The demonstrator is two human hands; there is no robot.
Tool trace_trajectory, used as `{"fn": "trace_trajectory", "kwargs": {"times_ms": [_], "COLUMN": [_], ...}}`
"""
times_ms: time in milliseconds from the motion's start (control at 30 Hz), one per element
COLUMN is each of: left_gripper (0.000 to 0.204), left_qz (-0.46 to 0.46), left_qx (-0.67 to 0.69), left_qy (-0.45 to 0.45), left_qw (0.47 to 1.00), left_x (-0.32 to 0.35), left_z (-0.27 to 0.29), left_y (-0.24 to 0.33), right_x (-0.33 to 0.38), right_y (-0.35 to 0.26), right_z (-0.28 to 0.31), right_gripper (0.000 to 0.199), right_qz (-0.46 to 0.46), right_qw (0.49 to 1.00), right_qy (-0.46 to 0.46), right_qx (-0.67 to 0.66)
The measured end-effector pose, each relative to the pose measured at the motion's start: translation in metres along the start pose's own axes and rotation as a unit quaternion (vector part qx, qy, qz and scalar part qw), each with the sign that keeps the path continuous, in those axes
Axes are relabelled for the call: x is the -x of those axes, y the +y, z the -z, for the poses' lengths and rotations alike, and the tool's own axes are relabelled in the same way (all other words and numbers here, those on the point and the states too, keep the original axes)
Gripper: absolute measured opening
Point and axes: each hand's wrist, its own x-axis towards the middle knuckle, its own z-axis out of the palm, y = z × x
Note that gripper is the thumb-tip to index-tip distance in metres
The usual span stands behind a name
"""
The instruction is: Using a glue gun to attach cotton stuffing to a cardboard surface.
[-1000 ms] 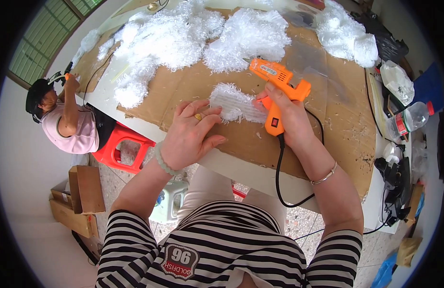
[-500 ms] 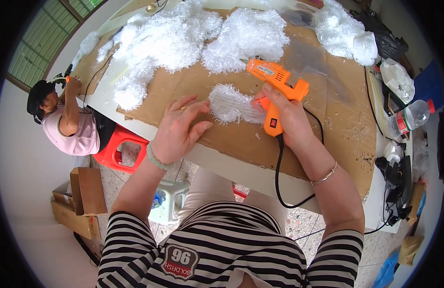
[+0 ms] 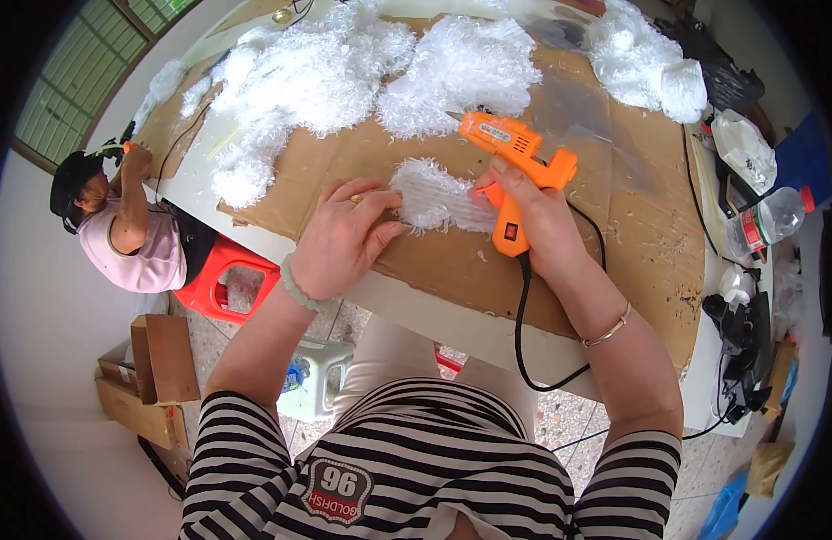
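Observation:
A small white fluffy piece (image 3: 438,196) lies on the brown cardboard sheet (image 3: 452,261) that covers the table. My left hand (image 3: 344,238) rests flat on the cardboard with its fingertips pressing the piece's left edge. My right hand (image 3: 533,216) grips the handle of an orange hot glue gun (image 3: 515,157), whose nozzle points up and left, away from the piece. The fingers of that hand also touch the piece's right edge. The gun's black cord (image 3: 524,333) hangs over the table's near edge.
Big heaps of white fluffy material (image 3: 344,72) cover the far side of the cardboard, with another heap (image 3: 645,67) at the far right. A plastic bottle (image 3: 771,220) and black gear lie on the right. Another person (image 3: 132,225) sits at the left on a red stool (image 3: 222,274). Cardboard boxes (image 3: 155,378) stand on the floor.
My left hand has slid right along the cardboard to the fluffy piece and now presses its left edge. The glue gun has stayed lifted in my right hand.

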Motion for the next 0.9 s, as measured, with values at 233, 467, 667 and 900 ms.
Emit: {"fn": "trace_trajectory", "kwargs": {"times_ms": [233,467,667,900], "left_gripper": [0.016,0.018,0.019,0.017], "left_qz": [0.081,0.127,-0.007,-0.005], "left_qx": [0.141,0.226,0.046,0.073], "left_qy": [0.071,0.007,-0.008,0.092], "left_qw": [0.984,0.966,0.999,0.993], "left_x": [-0.011,-0.022,-0.035,-0.044], "left_z": [0.000,-0.001,-0.007,-0.007], "left_y": [-0.011,-0.012,-0.022,-0.015], "right_x": [0.000,0.000,0.001,0.001], "right_y": [-0.001,-0.003,-0.003,-0.006], "right_z": [0.001,0.000,0.001,0.003], "right_gripper": [0.023,0.024,0.024,0.023], "right_qz": [0.000,0.004,-0.005,0.012], "right_qw": [1.000,0.999,1.000,0.999], "right_qy": [-0.011,-0.020,-0.013,-0.019], "right_qx": [0.019,0.029,0.027,-0.043]}}
